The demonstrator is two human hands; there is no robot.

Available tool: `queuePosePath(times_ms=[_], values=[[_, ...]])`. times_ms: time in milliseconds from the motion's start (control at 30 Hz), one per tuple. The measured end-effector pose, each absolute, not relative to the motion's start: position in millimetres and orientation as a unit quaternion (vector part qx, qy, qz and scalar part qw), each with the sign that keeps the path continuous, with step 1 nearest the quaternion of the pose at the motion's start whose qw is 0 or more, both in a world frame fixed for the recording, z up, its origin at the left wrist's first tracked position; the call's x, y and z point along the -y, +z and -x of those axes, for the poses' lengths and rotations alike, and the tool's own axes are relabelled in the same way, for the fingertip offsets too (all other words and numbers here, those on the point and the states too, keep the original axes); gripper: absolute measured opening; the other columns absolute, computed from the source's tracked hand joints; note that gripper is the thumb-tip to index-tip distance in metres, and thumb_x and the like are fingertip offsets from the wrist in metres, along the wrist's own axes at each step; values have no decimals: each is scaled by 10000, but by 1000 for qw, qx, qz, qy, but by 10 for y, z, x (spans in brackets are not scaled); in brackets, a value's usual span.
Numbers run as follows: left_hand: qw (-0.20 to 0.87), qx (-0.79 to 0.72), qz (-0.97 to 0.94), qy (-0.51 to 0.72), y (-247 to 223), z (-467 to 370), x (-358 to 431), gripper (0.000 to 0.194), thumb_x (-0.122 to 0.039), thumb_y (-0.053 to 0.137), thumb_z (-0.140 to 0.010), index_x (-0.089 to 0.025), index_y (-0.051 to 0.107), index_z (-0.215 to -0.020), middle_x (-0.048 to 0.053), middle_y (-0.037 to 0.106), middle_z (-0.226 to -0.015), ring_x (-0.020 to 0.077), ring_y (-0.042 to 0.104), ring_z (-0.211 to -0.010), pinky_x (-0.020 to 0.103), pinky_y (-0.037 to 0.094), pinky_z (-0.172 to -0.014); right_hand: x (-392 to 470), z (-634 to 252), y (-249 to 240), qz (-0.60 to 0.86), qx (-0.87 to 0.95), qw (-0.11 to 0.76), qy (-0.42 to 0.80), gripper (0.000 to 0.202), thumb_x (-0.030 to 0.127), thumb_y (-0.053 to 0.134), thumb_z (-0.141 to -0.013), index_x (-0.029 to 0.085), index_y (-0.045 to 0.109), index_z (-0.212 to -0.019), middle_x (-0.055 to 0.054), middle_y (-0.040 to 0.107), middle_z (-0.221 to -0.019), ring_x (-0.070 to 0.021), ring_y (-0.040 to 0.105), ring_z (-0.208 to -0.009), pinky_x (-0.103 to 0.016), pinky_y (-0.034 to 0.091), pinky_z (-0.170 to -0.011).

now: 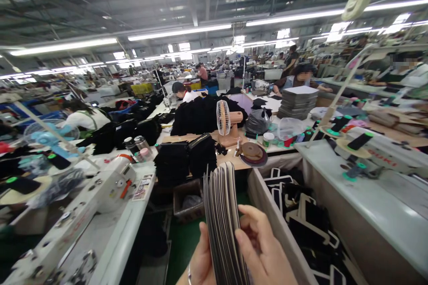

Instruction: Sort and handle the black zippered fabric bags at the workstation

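Note:
A thick stack of thin, flat pieces, black and cream with rounded top ends, stands on edge between my hands at the bottom centre. My left hand grips the stack from the left, thumb up along its side. On the right side, my right hand holds the stack with thumb and bent fingers against the outer cream piece. The lower end of the stack runs out of the frame.
Right of the stack, a long bin holds black and cream pieces. Sewing machines stand on the left table and right table. Ahead are a small fan, black fabric piles and a box. Several people sit beyond.

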State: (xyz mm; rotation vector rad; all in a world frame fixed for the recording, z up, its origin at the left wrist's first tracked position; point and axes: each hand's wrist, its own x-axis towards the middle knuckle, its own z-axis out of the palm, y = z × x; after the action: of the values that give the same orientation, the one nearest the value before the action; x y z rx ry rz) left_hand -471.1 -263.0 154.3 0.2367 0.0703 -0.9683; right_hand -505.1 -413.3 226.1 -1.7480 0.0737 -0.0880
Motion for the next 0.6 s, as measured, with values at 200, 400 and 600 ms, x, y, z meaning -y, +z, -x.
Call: queuePosePath(times_ms=[200, 400, 600], values=[[884, -58, -78, -456, 1497, 4732, 2718, 550, -623, 772, -726, -152, 737, -1010, 71, 717, -1036, 215, 674, -998, 241, 532, -874, 4327, 5034, 2330, 842, 76, 527, -83, 203, 317, 351, -1002, 252, 538, -957, -1, 595, -859, -111, 609, -740, -177, 497, -670], [863, -62, -92, -493, 1628, 4693, 2862, 717, -641, 843, -609, -114, 703, -1076, 77, 700, -1066, 174, 670, -1001, 138, 514, -840, 4513, 5016, 2315, 863, 109, 482, -103, 120, 355, 459, -949, 256, 492, -1008, 28, 574, -818, -110, 581, -645, -200, 488, -607], [885, -99, -104, -443, 1646, 4693, 2961, 653, -582, 879, -598, -119, 723, -1032, 87, 691, -1110, 212, 632, -1087, 177, 486, -927, 4584, 5038, 2236, 867, 72, 468, -156, 201, 281, 382, -986, 298, 448, -1174, 0, 609, -1000, -107, 650, -796, -184, 529, -696]])
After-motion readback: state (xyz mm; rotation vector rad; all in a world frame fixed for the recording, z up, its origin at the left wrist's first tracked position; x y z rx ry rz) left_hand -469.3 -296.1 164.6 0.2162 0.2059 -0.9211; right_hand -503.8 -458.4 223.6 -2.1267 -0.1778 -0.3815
